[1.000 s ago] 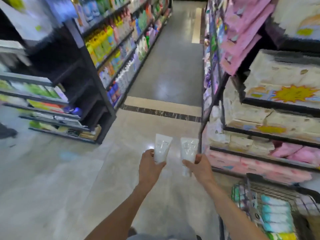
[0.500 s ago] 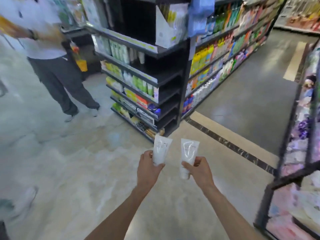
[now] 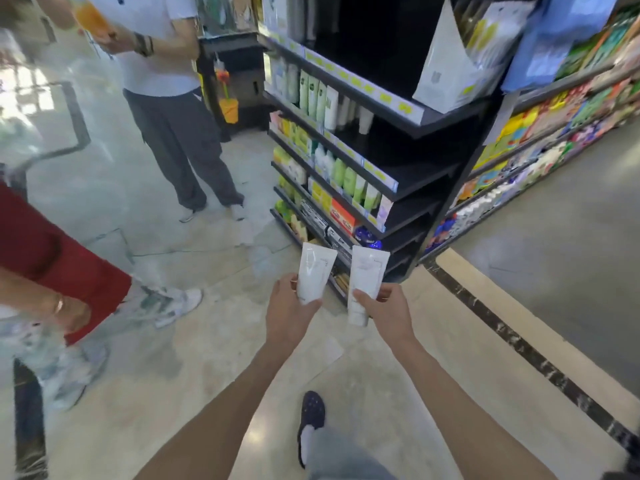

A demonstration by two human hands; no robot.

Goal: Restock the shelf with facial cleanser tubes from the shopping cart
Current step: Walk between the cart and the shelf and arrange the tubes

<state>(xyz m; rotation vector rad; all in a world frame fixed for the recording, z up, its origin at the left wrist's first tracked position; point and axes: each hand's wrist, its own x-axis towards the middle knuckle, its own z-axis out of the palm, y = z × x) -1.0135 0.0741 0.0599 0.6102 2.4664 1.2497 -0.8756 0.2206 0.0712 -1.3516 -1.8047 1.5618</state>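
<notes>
While gripped one per hand (image 3: 289, 315) (image 3: 389, 315), two white tubes (image 3: 313, 275) (image 3: 365, 280) upright, crimped ends up.

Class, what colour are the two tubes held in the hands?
Both tubes, left and right, are white, seen in the head view.

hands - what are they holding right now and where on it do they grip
Each holds one white cleanser tube by its lower end: the left hand grips the left tube, and the right hand grips the right tube.

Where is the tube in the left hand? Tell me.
In the head view, the left tube sits low centre, gripped by the left hand, beside the right tube, before the dark shelf unit.
</notes>
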